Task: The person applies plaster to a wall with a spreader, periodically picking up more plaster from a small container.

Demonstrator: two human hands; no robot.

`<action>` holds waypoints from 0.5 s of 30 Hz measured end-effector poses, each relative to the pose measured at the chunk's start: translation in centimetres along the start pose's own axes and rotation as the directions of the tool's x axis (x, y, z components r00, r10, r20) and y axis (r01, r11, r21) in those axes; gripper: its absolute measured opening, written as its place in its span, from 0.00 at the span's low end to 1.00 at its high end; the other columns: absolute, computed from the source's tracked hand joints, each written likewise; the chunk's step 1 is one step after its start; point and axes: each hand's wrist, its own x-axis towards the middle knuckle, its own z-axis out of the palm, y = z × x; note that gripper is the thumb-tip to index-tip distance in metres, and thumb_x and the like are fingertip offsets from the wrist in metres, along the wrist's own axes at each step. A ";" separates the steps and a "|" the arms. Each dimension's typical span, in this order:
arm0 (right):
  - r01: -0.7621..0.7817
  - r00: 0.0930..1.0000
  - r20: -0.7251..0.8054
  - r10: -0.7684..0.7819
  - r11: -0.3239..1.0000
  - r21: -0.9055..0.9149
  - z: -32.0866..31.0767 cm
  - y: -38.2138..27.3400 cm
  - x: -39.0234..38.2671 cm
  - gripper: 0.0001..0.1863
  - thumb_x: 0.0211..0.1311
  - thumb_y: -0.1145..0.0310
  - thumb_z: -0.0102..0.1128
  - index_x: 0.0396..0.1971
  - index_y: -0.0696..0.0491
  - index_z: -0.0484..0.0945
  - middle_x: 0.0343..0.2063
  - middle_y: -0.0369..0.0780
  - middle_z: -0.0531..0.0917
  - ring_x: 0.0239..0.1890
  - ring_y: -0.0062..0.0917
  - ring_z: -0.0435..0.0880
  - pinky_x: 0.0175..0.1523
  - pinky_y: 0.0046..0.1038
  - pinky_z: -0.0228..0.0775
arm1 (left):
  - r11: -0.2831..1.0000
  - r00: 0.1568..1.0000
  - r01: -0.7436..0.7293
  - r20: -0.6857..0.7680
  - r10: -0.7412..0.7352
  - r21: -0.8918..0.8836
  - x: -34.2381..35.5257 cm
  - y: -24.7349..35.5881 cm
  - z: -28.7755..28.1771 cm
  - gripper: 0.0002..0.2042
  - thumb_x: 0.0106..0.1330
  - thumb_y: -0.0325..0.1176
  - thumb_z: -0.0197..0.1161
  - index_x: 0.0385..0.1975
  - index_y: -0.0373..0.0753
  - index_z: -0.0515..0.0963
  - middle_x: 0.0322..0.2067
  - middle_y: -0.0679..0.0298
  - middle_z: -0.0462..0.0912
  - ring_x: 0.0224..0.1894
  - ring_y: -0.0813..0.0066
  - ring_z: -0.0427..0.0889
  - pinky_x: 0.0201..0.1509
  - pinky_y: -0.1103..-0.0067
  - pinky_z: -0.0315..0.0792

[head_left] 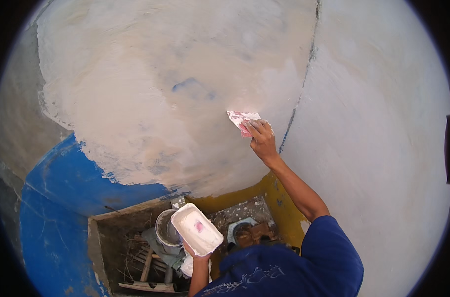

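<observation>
The scraper (242,121), a flat pink-and-white blade smeared with filler, is pressed against the wall (160,99) just left of the vertical corner seam (304,79). The right hand (261,140) is clamped on it from below, fingers curled over its lower edge, arm stretched up and out from a blue sleeve (329,247). Around the blade the wall carries a wide pale coat of putty, cream and off-white, with a faint blue smudge (190,85) showing through up and to the left.

Down low, the left hand (195,252) is closed on the underside of a white rectangular tray (197,229), held level near the person's chest. The tray has white filler in it and a small pink spot near the middle. The two hands are well apart, one high on the wall, one down by the body.

Just left of the tray sits a round bucket (165,228), grey-white inside, down on the floor (235,213). Beside it lie wooden sticks (146,265) and scraps, all inside a dark recess. To the right of the tray there's a brownish object on the speckled floor, too dim to tell what.

Further out, a bare blue patch of wall (57,198) runs along the lower left, and a yellow band (279,203) lines the base by the corner. The right-hand wall (383,138) is pale and plain.
</observation>
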 end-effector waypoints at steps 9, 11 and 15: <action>-0.117 0.940 -0.332 0.082 0.989 -0.088 -3.2 2.2 7.6 0.32 0.41 0.90 0.56 0.51 0.53 0.84 0.43 0.42 0.83 0.47 0.42 0.78 0.53 0.38 0.72 | 0.999 0.998 0.031 0.048 -0.031 0.008 -0.7 -0.1 1.7 0.45 0.60 0.64 0.62 0.73 0.45 0.58 0.68 0.42 0.64 0.64 0.36 0.70 0.63 0.36 0.63; -0.086 0.963 -0.261 0.061 0.992 -0.087 -1.1 1.0 4.4 0.32 0.41 0.90 0.56 0.50 0.53 0.84 0.44 0.42 0.83 0.47 0.42 0.78 0.53 0.38 0.72 | 1.000 0.999 0.028 0.038 -0.029 0.008 -1.0 0.1 1.6 0.45 0.60 0.64 0.62 0.73 0.45 0.59 0.68 0.41 0.65 0.64 0.36 0.70 0.63 0.36 0.63; -0.009 1.000 0.019 0.010 0.999 -0.034 1.0 -0.6 -2.2 0.31 0.40 0.88 0.56 0.49 0.53 0.84 0.44 0.42 0.83 0.48 0.42 0.79 0.55 0.39 0.71 | 1.000 1.000 -0.007 -0.030 0.006 -0.006 -1.3 0.1 0.4 0.42 0.63 0.64 0.58 0.73 0.45 0.60 0.67 0.41 0.66 0.63 0.36 0.71 0.62 0.36 0.64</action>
